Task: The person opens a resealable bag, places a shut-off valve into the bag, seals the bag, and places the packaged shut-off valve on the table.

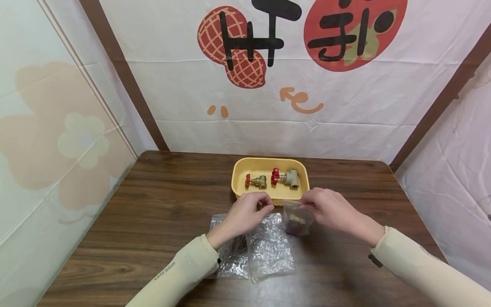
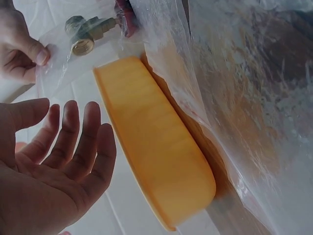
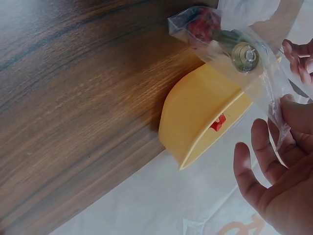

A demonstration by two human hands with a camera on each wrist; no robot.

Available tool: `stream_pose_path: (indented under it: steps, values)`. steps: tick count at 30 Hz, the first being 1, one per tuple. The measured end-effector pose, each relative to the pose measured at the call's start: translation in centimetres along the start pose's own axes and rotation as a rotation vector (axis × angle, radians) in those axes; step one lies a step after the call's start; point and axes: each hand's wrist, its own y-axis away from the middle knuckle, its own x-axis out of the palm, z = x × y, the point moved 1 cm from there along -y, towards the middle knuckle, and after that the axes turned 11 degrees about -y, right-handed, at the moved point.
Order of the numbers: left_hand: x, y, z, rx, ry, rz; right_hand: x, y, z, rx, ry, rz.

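Note:
My right hand (image 1: 331, 209) pinches the top of a clear plastic bag (image 3: 274, 93) between thumb and fingers. Inside that bag hangs a brass valve (image 2: 84, 38) with a red handwheel (image 3: 203, 27). The bag is just in front of the yellow tray (image 1: 270, 201). Left of it, my left hand (image 1: 243, 215) hovers over two flat plastic bags, its fingers (image 2: 68, 127) loosely bent and holding nothing. In the tray lie a brass valve with a red handwheel (image 1: 258, 182) and a grey tee-shaped valve (image 1: 292, 178), also with a red handwheel.
Side by side on the brown wooden table (image 1: 153, 230) lie the left flat bag (image 1: 235, 262) and the right flat bag (image 1: 271, 256). A white printed cloth (image 1: 172, 94) hangs behind the table's back edge, with more cloth at both sides.

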Motion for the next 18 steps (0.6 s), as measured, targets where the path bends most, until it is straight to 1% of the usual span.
stream_pose_path:
  steps: [11, 18]
  values:
    - [0.2, -0.1, 0.0, 0.001, 0.002, 0.014, -0.8, 0.8, -0.7, -0.001, 0.035, -0.024]
    - [0.5, -0.1, 0.2, 0.002, -0.021, 0.018, -1.3, 1.1, -1.0, -0.001, 0.04, -0.049]
